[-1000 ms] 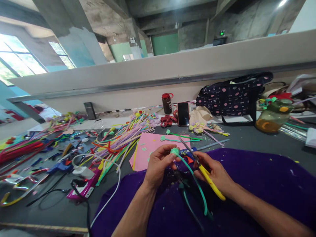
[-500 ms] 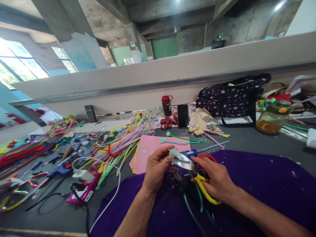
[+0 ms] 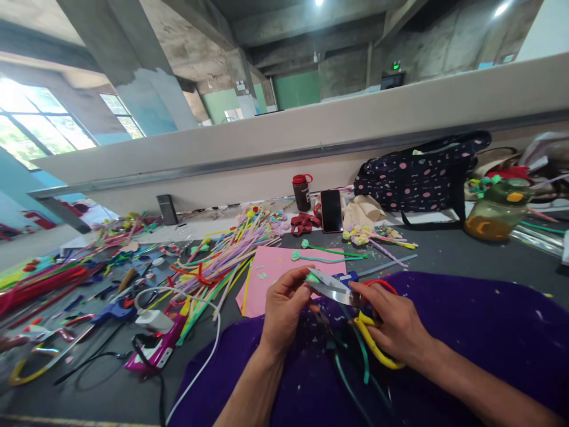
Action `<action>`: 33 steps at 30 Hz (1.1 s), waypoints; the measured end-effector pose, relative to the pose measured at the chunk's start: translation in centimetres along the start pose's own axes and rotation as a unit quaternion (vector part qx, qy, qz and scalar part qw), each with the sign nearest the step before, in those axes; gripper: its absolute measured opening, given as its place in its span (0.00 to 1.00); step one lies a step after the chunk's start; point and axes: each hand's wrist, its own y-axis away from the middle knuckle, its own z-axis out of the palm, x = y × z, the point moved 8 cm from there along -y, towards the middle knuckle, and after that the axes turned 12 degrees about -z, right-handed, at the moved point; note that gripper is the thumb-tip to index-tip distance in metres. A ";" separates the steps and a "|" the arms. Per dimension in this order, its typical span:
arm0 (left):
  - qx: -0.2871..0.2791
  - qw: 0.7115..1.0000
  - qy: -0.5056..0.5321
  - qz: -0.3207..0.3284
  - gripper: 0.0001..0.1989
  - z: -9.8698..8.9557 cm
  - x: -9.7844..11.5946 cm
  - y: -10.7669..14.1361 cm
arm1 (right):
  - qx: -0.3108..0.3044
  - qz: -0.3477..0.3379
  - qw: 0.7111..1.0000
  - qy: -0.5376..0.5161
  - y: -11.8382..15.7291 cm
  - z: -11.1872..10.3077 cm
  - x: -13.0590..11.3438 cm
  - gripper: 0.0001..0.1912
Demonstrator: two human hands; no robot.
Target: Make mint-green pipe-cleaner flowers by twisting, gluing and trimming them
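Between the thumb and fingers of my left hand (image 3: 287,296) is a small mint-green fuzzy flower head (image 3: 312,277), partly hidden by blades. My right hand (image 3: 393,320) grips scissors (image 3: 372,341) with one yellow and one red handle. Their metal blades reach left against the flower head, close to my left fingertips. A green pipe-cleaner stem (image 3: 361,341) hangs below my hands over the dark purple cloth (image 3: 466,320). Behind my hands, two similar green flowers on stems lie at a pink sheet (image 3: 271,276). A blue object (image 3: 349,277) shows just behind the blades.
Left of the sheet lie a pile of colourful pipe cleaners (image 3: 249,237), a magenta power strip (image 3: 155,356) with cables and a blue glue gun (image 3: 111,311). Along the back stand a dark bottle (image 3: 301,193), a phone (image 3: 331,212), a patterned bag (image 3: 422,178) and a jug (image 3: 498,213).
The scissor blades have closed somewhat at the flower head. Both hands keep nearly the same place. A blurred hand now shows at the far left edge.
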 end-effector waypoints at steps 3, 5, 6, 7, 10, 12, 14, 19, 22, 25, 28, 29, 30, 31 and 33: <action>0.004 1.000 -0.006 0.002 0.12 0.0 0.1 0.1 | -0.001 0.001 1.000 -0.003 0.0 0.0 0.0 0.29; 0.001 1.000 -0.010 0.006 0.12 0.1 0.2 0.1 | -0.003 0.004 1.000 -0.002 0.0 0.1 0.1 0.29; -0.002 1.000 -0.013 0.009 0.13 0.1 0.2 0.1 | -0.004 0.006 1.000 0.000 0.0 0.1 0.1 0.29; -0.006 1.000 -0.015 0.011 0.13 0.2 0.2 0.1 | -0.007 0.007 1.000 0.003 0.0 0.1 0.1 0.29; -0.008 1.000 -0.017 0.016 0.13 0.3 0.3 0.2 | -0.009 0.001 1.000 0.014 0.0 0.0 0.0 0.29; -0.007 1.000 -0.017 0.012 0.14 0.2 0.3 0.2 | -0.008 -0.003 1.000 0.020 -0.1 -0.1 0.0 0.29; -0.009 1.000 -0.017 0.003 0.15 0.2 0.2 0.1 | -0.007 -0.004 1.000 0.024 -0.1 -0.2 0.0 0.29; -0.024 1.000 -0.001 -0.005 0.15 0.4 0.1 0.1 | -0.014 0.001 0.999 0.029 0.0 0.0 0.1 0.29; -0.034 0.999 0.014 -0.006 0.16 0.4 0.1 0.0 | -0.010 -0.002 0.999 0.033 0.0 0.0 0.2 0.29; -0.038 0.999 0.022 -0.012 0.17 0.3 0.0 -0.1 | -0.008 -0.009 0.999 0.034 0.0 0.0 0.3 0.29; -0.041 0.999 0.024 -0.017 0.19 0.4 -0.1 -0.1 | -0.009 -0.008 0.999 0.038 0.0 0.0 0.4 0.29; -0.038 0.999 0.022 -0.016 0.18 0.4 -0.1 -0.1 | -0.011 -0.009 0.999 0.041 0.0 0.0 0.5 0.29; -0.033 0.999 0.018 -0.013 0.18 0.3 0.0 -0.1 | -0.012 -0.009 0.999 0.046 0.1 0.0 0.5 0.29; -0.027 1.000 0.012 -0.010 0.17 0.3 0.1 0.0 | -0.013 -0.009 0.999 0.052 0.1 0.1 0.5 0.29; -0.020 1.000 -0.004 -0.006 0.16 0.4 0.2 0.0 | -0.019 -0.009 0.998 0.062 0.1 0.3 0.5 0.29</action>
